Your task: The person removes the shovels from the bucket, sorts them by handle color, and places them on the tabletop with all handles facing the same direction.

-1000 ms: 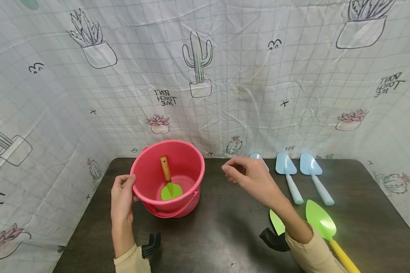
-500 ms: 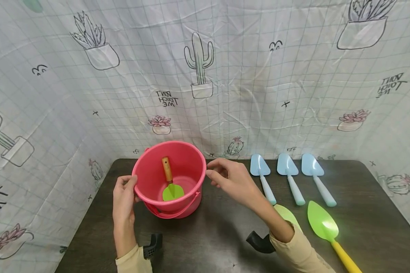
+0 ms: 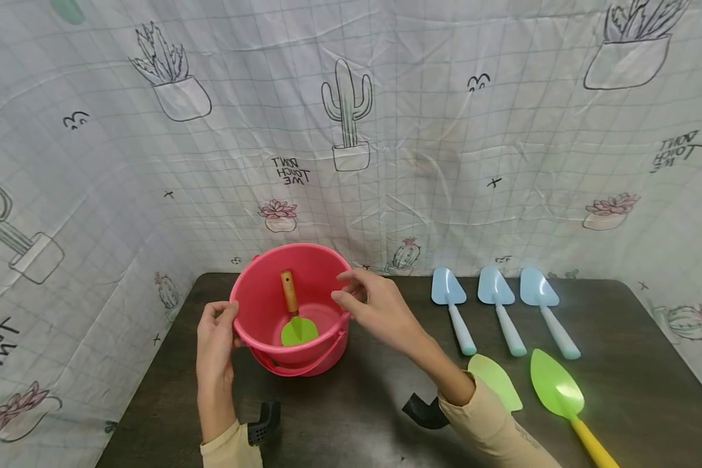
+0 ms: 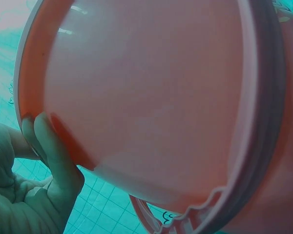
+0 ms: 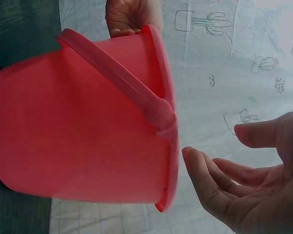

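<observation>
A pink bucket stands on the dark table, its handle hanging down the front side. My left hand pinches the rim at the left, thumb and fingers on either side of it, as the left wrist view also shows. Inside the bucket a small trowel with a green blade and wooden handle leans against the wall. Over the bucket's right rim is my right hand; in the right wrist view its thumb and fingers are spread apart, holding nothing and just off the rim.
Three blue trowels lie in a row at the back right. Nearer are a light green blade, partly hidden by my right sleeve, and a green trowel with a yellow handle. A patterned cloth hangs behind the table.
My right hand has moved left from beside the blue trowels to the bucket's right rim, uncovering the leftmost blue trowel. My left hand still holds the rim.
</observation>
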`<state>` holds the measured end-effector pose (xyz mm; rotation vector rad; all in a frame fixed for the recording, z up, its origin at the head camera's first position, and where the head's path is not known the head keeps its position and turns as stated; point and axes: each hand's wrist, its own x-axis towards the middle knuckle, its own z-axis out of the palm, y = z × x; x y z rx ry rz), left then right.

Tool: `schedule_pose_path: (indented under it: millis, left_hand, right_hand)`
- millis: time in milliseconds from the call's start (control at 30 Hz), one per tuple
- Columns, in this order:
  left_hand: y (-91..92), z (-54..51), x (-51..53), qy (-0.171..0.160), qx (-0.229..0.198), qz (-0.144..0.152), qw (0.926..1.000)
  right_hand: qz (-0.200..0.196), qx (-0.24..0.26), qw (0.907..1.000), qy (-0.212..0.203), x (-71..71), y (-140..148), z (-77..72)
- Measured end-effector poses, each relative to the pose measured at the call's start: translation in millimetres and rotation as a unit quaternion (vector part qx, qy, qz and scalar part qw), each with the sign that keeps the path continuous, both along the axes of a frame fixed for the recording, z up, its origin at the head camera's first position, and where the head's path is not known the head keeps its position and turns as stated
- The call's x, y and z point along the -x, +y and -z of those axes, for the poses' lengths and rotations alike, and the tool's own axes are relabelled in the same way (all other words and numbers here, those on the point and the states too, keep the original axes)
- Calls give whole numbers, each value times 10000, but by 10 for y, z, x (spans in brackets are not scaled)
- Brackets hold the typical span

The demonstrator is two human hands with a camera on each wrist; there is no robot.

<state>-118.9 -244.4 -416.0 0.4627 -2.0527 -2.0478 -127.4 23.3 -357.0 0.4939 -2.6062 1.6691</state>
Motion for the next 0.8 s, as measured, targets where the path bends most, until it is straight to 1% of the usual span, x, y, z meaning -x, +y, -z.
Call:
schedule_pose_path:
  millis: [333,600,800]
  left_hand:
    - [13,-12,6,47,-47,-13,10000]
    - [12,-19,9,87,-201,-6,9998]
    - [13,-13,14,126,-189,-7,9997]
  right_hand:
    - [25,-72,9998,210,58,-183,34]
    - [-126,-184,9996,156,109,-328,26]
    - [-170,-306,9993,162,180,-409,17]
